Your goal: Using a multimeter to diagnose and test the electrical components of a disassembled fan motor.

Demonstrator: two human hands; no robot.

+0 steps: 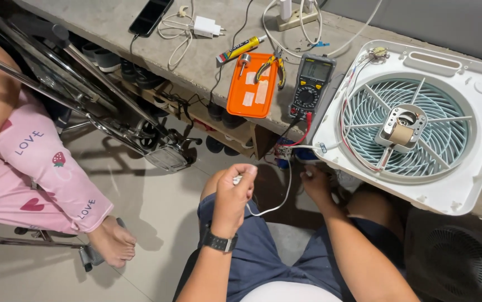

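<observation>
Left hand, nearest, is pinched tight on a white wire that sags rightward to his right hand, gripping its other end just below the opened fan on the desk.

We see through one head-worn camera only, looking steeply down and forward from above our own lap; the surface runs from eleven to two o'clock, near; the floor fills seven o'clock.
</observation>
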